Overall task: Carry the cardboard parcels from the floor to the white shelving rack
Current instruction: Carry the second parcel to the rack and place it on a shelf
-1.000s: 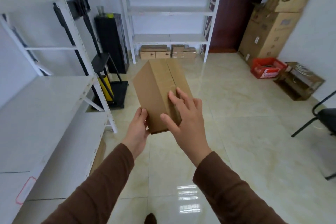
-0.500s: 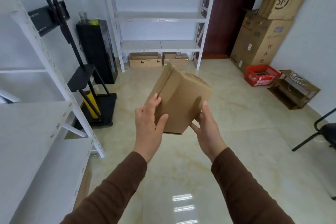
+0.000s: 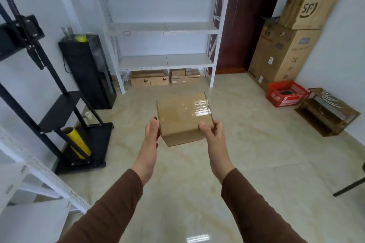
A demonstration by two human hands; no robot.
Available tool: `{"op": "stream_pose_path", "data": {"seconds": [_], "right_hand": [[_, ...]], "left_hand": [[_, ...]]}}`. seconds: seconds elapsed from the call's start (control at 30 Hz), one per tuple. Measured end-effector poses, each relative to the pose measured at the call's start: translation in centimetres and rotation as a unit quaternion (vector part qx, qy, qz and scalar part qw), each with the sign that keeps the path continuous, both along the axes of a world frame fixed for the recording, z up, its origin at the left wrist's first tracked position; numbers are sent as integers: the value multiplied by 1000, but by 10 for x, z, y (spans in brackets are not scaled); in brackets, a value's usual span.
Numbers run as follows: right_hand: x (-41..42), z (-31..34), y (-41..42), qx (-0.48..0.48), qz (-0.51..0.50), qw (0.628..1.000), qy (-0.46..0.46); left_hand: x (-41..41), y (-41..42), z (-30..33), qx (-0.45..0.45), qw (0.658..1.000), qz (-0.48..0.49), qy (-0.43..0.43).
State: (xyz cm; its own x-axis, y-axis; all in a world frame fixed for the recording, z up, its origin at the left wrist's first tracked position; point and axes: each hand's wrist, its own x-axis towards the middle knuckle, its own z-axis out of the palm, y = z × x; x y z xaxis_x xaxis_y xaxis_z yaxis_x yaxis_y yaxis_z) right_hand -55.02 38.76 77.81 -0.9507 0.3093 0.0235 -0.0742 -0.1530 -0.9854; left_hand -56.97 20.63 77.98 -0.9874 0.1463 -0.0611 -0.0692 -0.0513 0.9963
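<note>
We hold the parcel (image 3: 182,118) in mid-air, chest-forward: left hand (image 3: 151,131) flat against its left side, right hand (image 3: 211,131) curled round the lower right corner. Both hands closed on it, with no support visible beneath. Glossy tape on top. Beyond it, bare tiled floor (image 3: 246,144), then the white rack (image 3: 164,61) at the far wall, more boxes (image 3: 165,78) under its lowest shelf. Risk, as we judge it: a side-squeeze grip could slip; polished tiles may be slick underfoot.
</note>
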Motion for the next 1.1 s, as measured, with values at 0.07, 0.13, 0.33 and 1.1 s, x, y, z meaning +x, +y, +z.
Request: {"op": "stream_pose_path", "data": {"seconds": [0.07, 0.13, 0.33, 1.1], "right_hand": [[-43, -1, 2, 62, 20, 998, 24], [-84, -3, 0, 124, 43, 991, 40], [-213, -14, -26, 152, 106, 981, 57], [-747, -7, -72, -32, 29, 999, -7]], "left_hand": [[-43, 0, 1, 37, 998, 10, -42], [-80, -3, 1, 72, 996, 28, -50], [-198, -38, -9, 73, 997, 37, 1], [-750, -75, -9, 29, 999, 2, 27]]}}
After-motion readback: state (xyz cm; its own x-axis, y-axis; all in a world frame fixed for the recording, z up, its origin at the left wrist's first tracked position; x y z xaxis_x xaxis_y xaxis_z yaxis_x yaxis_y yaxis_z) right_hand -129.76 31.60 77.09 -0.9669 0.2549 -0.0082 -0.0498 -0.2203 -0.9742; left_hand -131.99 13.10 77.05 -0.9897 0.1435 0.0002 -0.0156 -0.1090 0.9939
